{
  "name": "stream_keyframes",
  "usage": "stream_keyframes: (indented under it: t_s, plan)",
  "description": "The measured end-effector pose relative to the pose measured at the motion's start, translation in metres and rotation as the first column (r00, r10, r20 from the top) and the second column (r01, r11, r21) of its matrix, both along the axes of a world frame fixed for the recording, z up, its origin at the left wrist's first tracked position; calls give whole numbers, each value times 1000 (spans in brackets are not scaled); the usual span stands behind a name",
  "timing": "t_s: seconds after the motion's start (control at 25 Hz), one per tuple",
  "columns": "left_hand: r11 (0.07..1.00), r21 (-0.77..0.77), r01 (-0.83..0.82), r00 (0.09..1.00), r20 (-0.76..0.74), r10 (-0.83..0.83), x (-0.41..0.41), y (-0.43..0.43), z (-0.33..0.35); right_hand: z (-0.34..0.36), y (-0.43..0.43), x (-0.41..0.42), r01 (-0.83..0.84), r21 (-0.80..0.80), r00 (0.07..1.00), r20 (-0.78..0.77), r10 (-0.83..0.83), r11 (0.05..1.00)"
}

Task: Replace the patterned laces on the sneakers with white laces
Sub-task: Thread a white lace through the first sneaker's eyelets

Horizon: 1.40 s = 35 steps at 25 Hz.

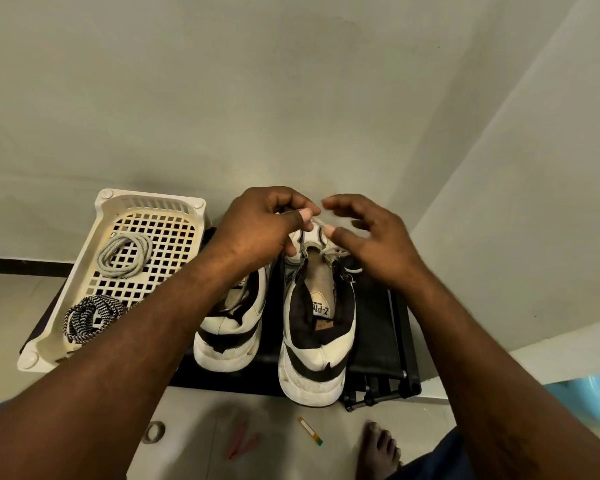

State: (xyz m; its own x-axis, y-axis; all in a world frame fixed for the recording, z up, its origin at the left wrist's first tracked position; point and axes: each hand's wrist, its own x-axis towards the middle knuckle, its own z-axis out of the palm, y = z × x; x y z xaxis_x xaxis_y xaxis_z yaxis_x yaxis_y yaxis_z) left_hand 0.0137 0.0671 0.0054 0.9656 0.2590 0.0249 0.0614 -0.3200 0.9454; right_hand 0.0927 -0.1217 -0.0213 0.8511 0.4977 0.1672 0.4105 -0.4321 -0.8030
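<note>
Pinching the white lace (334, 251) between thumb and forefinger, your left hand (267, 226) sits over the toe end of the centre-frame sneaker (317, 317), whose long axis runs from heel at the bottom to toe at the top. Your right hand (371, 244) hovers just beside it, fingers loosely spread, grasping nothing. It is the nearer free hand for taking the lace. The patterned lace (90, 317) lies coiled in the basket (153, 202), lower left.

Low black bench (378, 327) on pale floor (274, 431), white lattice tray (149, 202) on its left end, left sneaker (227, 351) and right sneaker (317, 358) side by side, heels nearest
</note>
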Motion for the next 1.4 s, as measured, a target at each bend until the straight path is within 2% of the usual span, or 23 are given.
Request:
stream_keyframes:
  t_s: [0.04, 0.08, 0.16, 0.24, 0.28, 0.32, 0.36, 0.44, 0.52, 0.56, 0.64, 0.76, 0.84, 0.96, 1.04, 1.12, 1.24, 1.32, 1.4]
  plan:
    - [999, 32, 14, 1000, 0, -14, 1, -2, -1, 2, 6, -6, -98, 56, 995, -13, 99, 994]
    - [998, 59, 7, 1000, 2, -7, 1, -4, -2, 2, 10, -9, -118, 93, 993, 2, 118, 989]
    - [991, 122, -46, 999, 1, 46, 2, -4, -3, -4, 8, -1, 41, 69, 997, 56, -45, 997]
    - [979, 187, -81, 996, -16, 85, 1, 1, -4, -9, -6, 19, 262, -185, 961, 145, -237, 947]
    - [974, 211, -82, 995, -31, 91, 0, 3, -5, -11, -12, 23, 342, -355, 937, 201, -286, 870]
    - [971, 227, -74, 995, -45, 86, 0, 4, -6, -12, -16, 24, 373, -460, 926, 243, -290, 806]
    - [971, 232, -59, 996, -54, 73, 0, 3, -7, -13, -16, 22, 346, -475, 934, 251, -253, 809]
    - [969, 245, -30, 997, -56, 45, 0, -2, -9, -12, -4, 8, 135, -337, 973, 221, -62, 932]
    - [964, 264, -17, 998, -48, 31, 2, -5, -9, -10, 12, -7, -34, -204, 973, 215, 79, 978]
    - [962, 273, -24, 998, -43, 37, 2, -5, -9, -13, 17, -6, -2, -201, 962, 267, 57, 979]
    - [954, 293, -58, 997, -36, 72, 2, -2, -9, -16, 12, 6, 187, -276, 940, 329, -90, 943]
    - [949, 305, -74, 994, -51, 94, 1, 3, -11, -17, -4, 20, 310, -448, 940, 275, -201, 838]
    - [954, 294, -57, 994, -67, 80, 0, 1, -11, -16, 2, 12, 232, -434, 953, 282, -113, 870]
    - [966, 254, -45, 996, -66, 64, 2, -6, -11, -14, 19, -8, -6, -258, 956, 281, 80, 966]
    - [955, 283, -88, 995, -27, 100, 3, -9, -11, -16, 19, -1, 38, -197, 949, 313, 26, 980]
    - [948, 293, -121, 991, -17, 132, 3, -6, -11, -15, 12, 7, 119, -227, 965, 256, -59, 966]
    - [950, 297, -94, 992, -53, 114, 3, -2, -14, -18, 9, 7, 55, -236, 988, 155, -18, 970]
    - [905, 413, -105, 990, -45, 135, 4, -5, -17, -18, 13, 3, 59, -219, 991, 130, -31, 974]
    - [831, 554, -58, 986, -101, 136, 4, -13, -20, -19, 15, 3, 121, -230, 985, 147, -88, 966]
